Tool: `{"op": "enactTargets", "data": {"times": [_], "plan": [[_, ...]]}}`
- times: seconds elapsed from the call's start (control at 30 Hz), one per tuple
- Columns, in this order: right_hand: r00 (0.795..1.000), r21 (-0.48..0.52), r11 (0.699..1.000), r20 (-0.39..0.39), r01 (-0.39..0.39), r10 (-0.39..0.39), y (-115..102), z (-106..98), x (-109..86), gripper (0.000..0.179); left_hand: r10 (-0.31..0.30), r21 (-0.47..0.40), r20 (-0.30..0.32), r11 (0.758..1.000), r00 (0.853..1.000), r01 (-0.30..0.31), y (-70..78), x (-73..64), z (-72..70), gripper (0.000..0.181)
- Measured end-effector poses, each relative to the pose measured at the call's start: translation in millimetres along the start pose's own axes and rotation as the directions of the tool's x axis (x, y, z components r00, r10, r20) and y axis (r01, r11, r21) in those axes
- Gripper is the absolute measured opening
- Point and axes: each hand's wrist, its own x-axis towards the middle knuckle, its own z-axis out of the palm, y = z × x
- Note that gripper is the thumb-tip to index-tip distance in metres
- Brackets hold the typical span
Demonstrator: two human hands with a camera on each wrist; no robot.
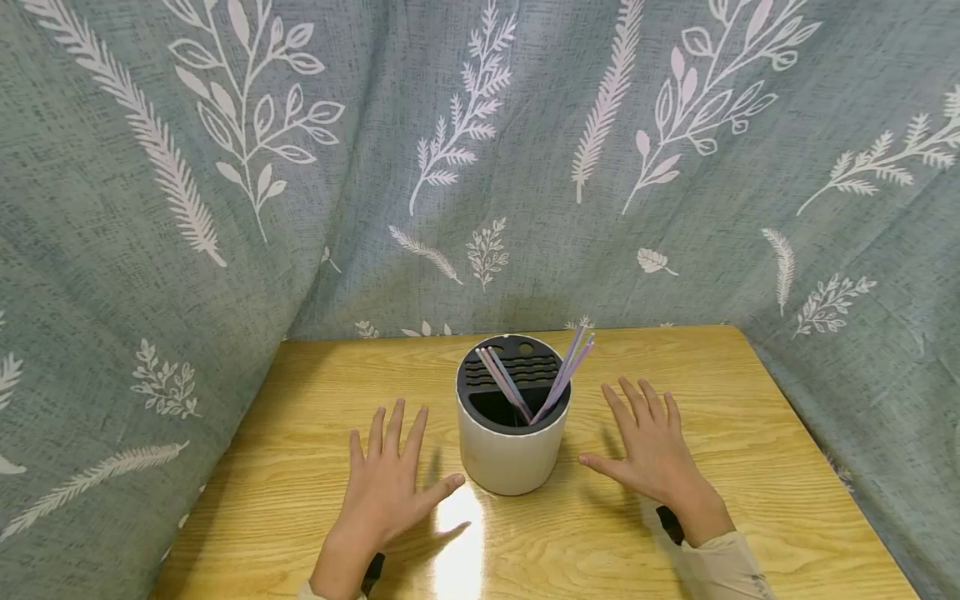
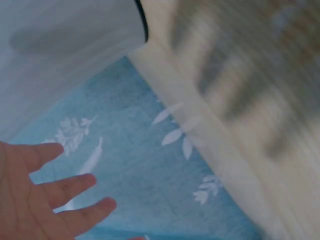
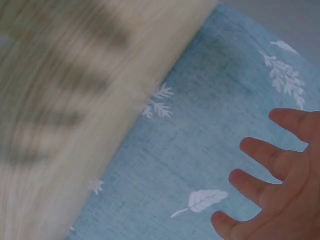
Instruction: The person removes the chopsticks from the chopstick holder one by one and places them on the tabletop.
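A white round holder (image 1: 510, 458) with a dark slotted top stands upright on the table. Several thin sticks in pink, blue and purple (image 1: 566, 375) lean out of its open front compartment in two bunches; their lower ends are hidden inside. To the holder's left, my left hand (image 1: 390, 487) is spread with straight fingers, its thumb pointing at the holder. On the other side my right hand (image 1: 654, 454) is spread likewise, apart from the holder. Neither hand holds anything. Part of the holder's pale wall (image 2: 65, 50) fills the upper left of the left wrist view.
The wooden table (image 1: 750, 433) has a bright glare patch in front of the holder. A grey-green curtain (image 1: 360, 167) with white leaf prints hangs behind the table and along both sides. Dark bands show at both wrists, with pale sleeves below.
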Motion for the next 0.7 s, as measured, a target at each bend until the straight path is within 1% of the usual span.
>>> {"op": "enactTargets", "data": {"times": [0.13, 0.23, 0.3, 0.4, 0.5, 0.6, 0.7], "plan": [[1.000, 0.062, 0.998, -0.013, -0.004, 0.004, -1.5, -8.3, 2.3, 0.101, 0.051, -0.013, -0.055, 0.999, 0.997, -0.052, 2.9, 6.6, -9.1, 0.105], [0.999, 0.135, 0.991, -0.046, 0.009, -0.003, -3.3, -15.4, 5.8, 0.094, 0.100, -0.015, -0.097, 0.995, 0.990, -0.102, 6.9, 13.9, -19.5, 0.105], [0.998, 0.193, 0.981, -0.067, 0.027, -0.014, -4.8, -20.5, 8.9, 0.088, 0.131, -0.014, -0.112, 0.991, 0.985, -0.133, 10.5, 19.3, -26.9, 0.104], [0.997, 0.286, 0.957, -0.079, 0.048, -0.026, -7.8, -28.2, 13.8, 0.079, 0.170, 0.001, -0.120, 0.985, 0.978, -0.172, 16.6, 27.5, -37.1, 0.104], [0.995, 0.385, 0.921, -0.091, 0.064, -0.031, -11.9, -35.3, 18.9, 0.070, 0.201, 0.009, -0.122, 0.980, 0.972, -0.201, 23.5, 35.6, -44.8, 0.103], [0.990, 0.458, 0.884, -0.135, 0.088, -0.028, -17.9, -41.6, 24.1, 0.063, 0.227, 0.015, -0.126, 0.974, 0.966, -0.227, 30.9, 43.1, -50.3, 0.103], [0.981, 0.507, 0.854, -0.192, 0.114, -0.017, -25.3, -46.5, 29.1, 0.060, 0.248, 0.004, -0.120, 0.968, 0.961, -0.250, 38.3, 49.9, -54.5, 0.103]]}}
